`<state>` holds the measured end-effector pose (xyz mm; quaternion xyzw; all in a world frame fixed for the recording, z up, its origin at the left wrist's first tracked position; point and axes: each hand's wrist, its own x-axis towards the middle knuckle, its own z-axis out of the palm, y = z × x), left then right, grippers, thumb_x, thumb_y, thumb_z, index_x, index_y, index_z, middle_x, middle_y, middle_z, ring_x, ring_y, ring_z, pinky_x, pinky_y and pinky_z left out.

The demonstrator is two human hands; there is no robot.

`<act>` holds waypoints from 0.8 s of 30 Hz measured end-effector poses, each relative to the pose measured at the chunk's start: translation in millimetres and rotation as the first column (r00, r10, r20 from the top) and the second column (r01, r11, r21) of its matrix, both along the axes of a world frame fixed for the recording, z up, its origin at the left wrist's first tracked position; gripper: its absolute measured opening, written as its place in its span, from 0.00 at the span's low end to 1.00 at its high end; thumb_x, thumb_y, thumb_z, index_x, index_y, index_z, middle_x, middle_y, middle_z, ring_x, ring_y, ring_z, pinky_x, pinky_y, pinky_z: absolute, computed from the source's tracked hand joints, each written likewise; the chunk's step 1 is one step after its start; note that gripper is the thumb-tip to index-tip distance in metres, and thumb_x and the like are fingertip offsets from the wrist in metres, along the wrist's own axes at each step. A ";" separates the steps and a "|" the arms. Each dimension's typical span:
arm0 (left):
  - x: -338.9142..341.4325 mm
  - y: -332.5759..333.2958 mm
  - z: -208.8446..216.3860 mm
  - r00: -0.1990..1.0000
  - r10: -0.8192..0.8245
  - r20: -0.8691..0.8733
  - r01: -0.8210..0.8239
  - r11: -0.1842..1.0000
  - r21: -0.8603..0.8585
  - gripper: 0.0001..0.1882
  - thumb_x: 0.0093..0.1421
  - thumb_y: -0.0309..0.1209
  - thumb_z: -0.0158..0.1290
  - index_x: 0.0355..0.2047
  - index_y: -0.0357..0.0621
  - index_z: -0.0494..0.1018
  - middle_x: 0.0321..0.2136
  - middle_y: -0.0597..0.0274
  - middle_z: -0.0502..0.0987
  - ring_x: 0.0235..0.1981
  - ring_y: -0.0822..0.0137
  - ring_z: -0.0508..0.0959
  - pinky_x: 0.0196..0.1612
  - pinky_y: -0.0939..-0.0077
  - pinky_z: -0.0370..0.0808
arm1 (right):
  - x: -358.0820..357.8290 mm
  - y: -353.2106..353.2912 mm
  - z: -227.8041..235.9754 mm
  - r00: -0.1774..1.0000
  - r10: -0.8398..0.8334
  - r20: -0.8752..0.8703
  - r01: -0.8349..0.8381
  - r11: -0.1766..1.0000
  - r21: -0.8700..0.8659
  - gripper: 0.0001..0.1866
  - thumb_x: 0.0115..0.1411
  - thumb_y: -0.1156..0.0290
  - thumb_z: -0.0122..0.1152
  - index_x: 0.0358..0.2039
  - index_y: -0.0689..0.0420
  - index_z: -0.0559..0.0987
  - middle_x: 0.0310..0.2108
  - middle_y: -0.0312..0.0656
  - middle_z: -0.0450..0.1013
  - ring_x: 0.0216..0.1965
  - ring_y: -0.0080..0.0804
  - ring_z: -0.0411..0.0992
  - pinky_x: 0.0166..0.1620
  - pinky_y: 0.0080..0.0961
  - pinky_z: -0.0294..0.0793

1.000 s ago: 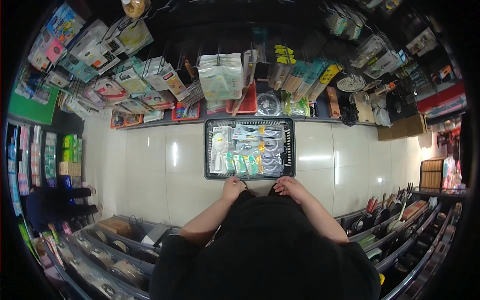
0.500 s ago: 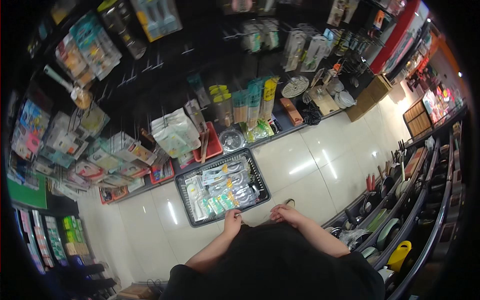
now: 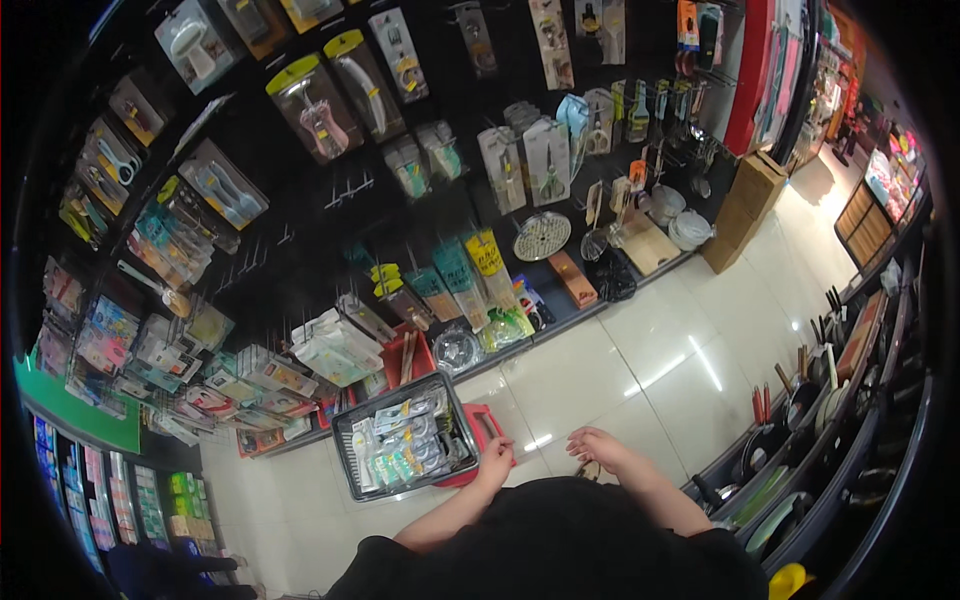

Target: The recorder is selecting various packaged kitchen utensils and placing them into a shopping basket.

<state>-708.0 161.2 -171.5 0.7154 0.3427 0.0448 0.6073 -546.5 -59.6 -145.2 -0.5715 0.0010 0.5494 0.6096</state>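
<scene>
My left hand [image 3: 495,463] hovers just right of a dark plastic basket [image 3: 372,497], with nothing visible in its loosely bent fingers. The basket holds several clear-packed goods [image 3: 410,440], some with green and white cards. Under and beside its right side shows a red plastic piece [image 3: 484,428], partly hidden by the basket; the left hand is right next to it, and whether they touch I cannot tell. My right hand [image 3: 597,447] is held out over the tiled floor, fingers stretched and apart, holding nothing.
Ahead, a black display wall carries hanging packaged kitchen tools [image 3: 545,160]. Its low ledge holds a round perforated metal disc [image 3: 542,237], a wooden board [image 3: 650,250] and a cardboard box [image 3: 745,212]. Racks of pans [image 3: 770,450] stand at right. Another person's dark sleeve [image 3: 170,570] shows lower left.
The view has shifted, showing more of the wall. The basket appears farther left, and the red piece now shows beside it. My hands are farther apart, the right one with its fingers more extended.
</scene>
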 end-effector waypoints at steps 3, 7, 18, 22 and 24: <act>32.3 -24.6 3.9 0.999 -0.024 -0.022 0.022 0.996 -0.089 0.11 0.59 0.26 0.46 0.42 0.39 0.71 0.31 0.59 0.75 0.29 0.70 0.75 0.30 0.76 0.73 | 18.2 -23.7 0.7 0.999 0.048 0.020 -0.049 0.997 0.061 0.13 0.64 0.69 0.44 0.45 0.61 0.71 0.39 0.46 0.73 0.40 0.33 0.73 0.39 0.28 0.75; 58.0 -36.1 11.0 0.999 -0.030 0.035 0.033 0.996 -0.083 0.11 0.61 0.27 0.45 0.43 0.38 0.70 0.33 0.59 0.75 0.30 0.70 0.75 0.30 0.77 0.72 | 38.9 -43.4 6.6 0.995 0.091 -0.047 -0.088 0.995 0.050 0.13 0.63 0.69 0.43 0.45 0.60 0.72 0.39 0.44 0.74 0.40 0.31 0.73 0.41 0.25 0.73; 115.3 14.4 8.8 0.950 0.277 0.145 -0.245 0.948 -0.203 0.09 0.61 0.24 0.44 0.42 0.40 0.68 0.33 0.58 0.74 0.31 0.70 0.74 0.31 0.78 0.72 | 117.2 -31.1 11.1 0.997 0.070 -0.029 -0.068 0.996 0.066 0.13 0.64 0.68 0.43 0.44 0.58 0.73 0.38 0.42 0.75 0.37 0.29 0.73 0.37 0.22 0.71; 167.9 61.7 5.8 0.932 0.273 0.238 -0.225 0.951 -0.212 0.10 0.61 0.23 0.44 0.43 0.40 0.68 0.35 0.59 0.74 0.34 0.70 0.74 0.34 0.77 0.73 | 157.3 -5.8 19.9 0.994 0.110 0.018 -0.111 0.992 0.067 0.13 0.64 0.66 0.45 0.45 0.57 0.73 0.39 0.41 0.75 0.38 0.28 0.73 0.38 0.23 0.71; 199.3 90.0 2.6 0.940 0.208 0.269 -0.140 0.957 -0.253 0.11 0.61 0.23 0.45 0.44 0.40 0.68 0.37 0.60 0.75 0.37 0.70 0.74 0.37 0.77 0.74 | 182.5 19.4 28.6 0.988 0.148 0.032 -0.149 0.988 0.027 0.14 0.64 0.65 0.46 0.45 0.57 0.73 0.39 0.41 0.74 0.39 0.28 0.73 0.39 0.23 0.71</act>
